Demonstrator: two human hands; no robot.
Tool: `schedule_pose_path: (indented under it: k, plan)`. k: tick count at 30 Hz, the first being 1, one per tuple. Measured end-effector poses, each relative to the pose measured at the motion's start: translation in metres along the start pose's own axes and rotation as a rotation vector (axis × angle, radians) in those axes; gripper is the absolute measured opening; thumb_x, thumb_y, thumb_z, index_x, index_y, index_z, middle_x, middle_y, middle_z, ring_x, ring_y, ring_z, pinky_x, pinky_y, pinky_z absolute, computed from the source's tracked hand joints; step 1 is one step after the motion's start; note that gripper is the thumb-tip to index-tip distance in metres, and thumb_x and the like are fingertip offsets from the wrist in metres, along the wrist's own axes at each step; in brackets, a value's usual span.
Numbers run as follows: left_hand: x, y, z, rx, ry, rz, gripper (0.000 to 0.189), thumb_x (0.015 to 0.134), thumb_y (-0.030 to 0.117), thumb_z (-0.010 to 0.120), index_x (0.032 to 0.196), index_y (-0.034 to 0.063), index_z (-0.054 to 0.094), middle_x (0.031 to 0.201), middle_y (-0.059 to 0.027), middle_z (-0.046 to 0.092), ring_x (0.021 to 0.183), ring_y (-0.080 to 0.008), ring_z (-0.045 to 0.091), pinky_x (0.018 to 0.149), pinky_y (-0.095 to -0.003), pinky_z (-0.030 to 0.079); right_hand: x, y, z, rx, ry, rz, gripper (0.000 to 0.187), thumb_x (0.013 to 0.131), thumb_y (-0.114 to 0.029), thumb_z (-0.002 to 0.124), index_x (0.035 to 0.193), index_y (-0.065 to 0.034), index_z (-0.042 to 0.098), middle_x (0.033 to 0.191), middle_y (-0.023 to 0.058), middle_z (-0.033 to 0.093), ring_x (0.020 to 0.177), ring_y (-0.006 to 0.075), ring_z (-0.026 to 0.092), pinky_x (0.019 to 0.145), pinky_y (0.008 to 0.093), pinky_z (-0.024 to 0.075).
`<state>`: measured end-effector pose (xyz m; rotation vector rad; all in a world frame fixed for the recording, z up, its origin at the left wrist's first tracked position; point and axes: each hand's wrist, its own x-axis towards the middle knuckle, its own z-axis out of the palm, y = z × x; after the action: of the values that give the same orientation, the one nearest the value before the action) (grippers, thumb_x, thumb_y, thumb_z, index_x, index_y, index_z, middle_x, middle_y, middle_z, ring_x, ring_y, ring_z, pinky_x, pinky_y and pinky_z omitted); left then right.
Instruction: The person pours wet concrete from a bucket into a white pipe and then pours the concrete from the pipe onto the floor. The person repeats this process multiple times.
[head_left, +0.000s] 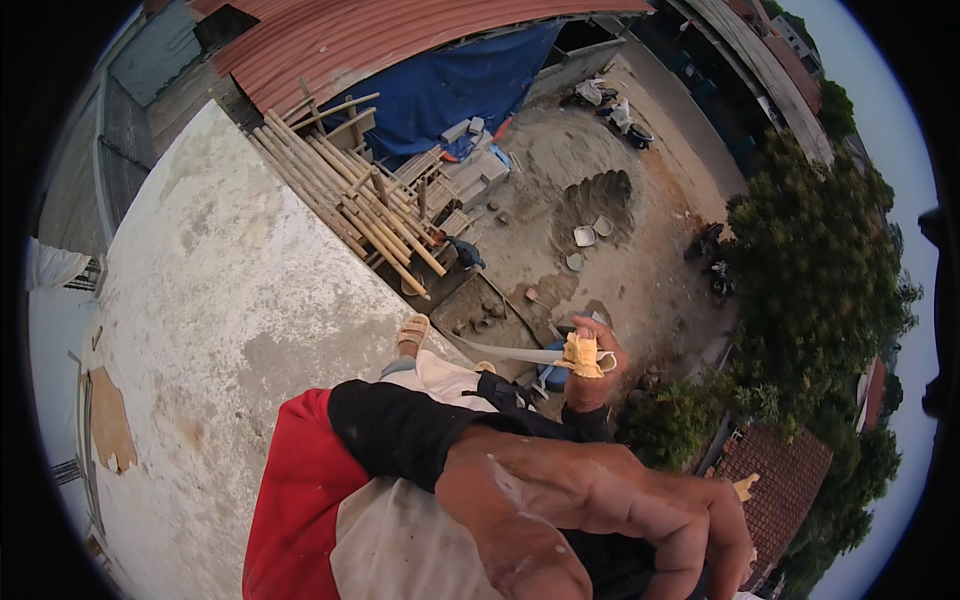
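My right hand (596, 375) grips a ridged pale-yellow piece (585, 355) and a thin white strip (517, 354). The strip curls round beside the fingers and trails off to the left. Large in the foreground is my left hand (600, 502), back upward, with bent fingers reaching right and the thumb nearest the camera. Beyond its knuckles a small yellow bit (745, 486) sticks out. The palm is hidden, so what it holds cannot be told. A sandalled foot (412, 334) stands at the edge of a weathered concrete slab (210, 322).
Past the slab edge is a drop to a yard. Bamboo poles (367, 202) lean near the edge, and a person (466, 253) bends below them. Further out are a blue tarpaulin (450, 82), a sand pile (555, 150), parked motorcycles (705, 244) and trees (810, 240).
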<state>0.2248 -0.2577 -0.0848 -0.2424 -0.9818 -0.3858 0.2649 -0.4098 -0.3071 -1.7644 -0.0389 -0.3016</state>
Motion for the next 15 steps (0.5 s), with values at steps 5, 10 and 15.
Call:
schedule_pose_path:
  k: [5, 10, 15]
  plan:
    - [0.0, 0.004, -0.008, -0.003, 0.028, 0.046, 0.056, 0.086, 0.041, 0.071, 0.109, -0.009, 0.063, 0.128, -0.0321, 0.054, 0.121, -0.04, 0.052, 0.101, -0.0535, 0.039, 0.003, 0.003, 0.0, -0.003, 0.017, 0.027, 0.02, 0.095, -0.018, 0.07, 0.099, 0.0007, 0.075, 0.087, 0.0052, 0.07, 0.075, 0.0108, 0.061, 0.068, 0.0268, 0.0482]
    - [0.004, 0.006, -0.015, 0.0, -0.028, 0.065, 0.058, 0.085, 0.041, 0.072, 0.111, -0.0094, 0.063, 0.127, -0.0322, 0.054, 0.123, -0.0414, 0.05, 0.102, -0.0538, 0.038, 0.004, 0.004, 0.002, 0.009, 0.017, 0.014, 0.017, 0.094, -0.015, 0.072, 0.1, 0.0001, 0.075, 0.087, 0.0056, 0.07, 0.076, 0.011, 0.062, 0.069, 0.0275, 0.0489]
    - [0.004, 0.008, -0.019, 0.021, -0.032, 0.096, 0.059, 0.085, 0.041, 0.072, 0.115, -0.0089, 0.061, 0.127, -0.0318, 0.054, 0.123, -0.042, 0.05, 0.102, -0.0541, 0.038, 0.004, 0.005, 0.003, -0.009, 0.041, 0.043, 0.015, 0.094, -0.014, 0.072, 0.099, 0.0001, 0.075, 0.087, 0.0045, 0.069, 0.077, 0.0105, 0.061, 0.069, 0.0273, 0.0488]
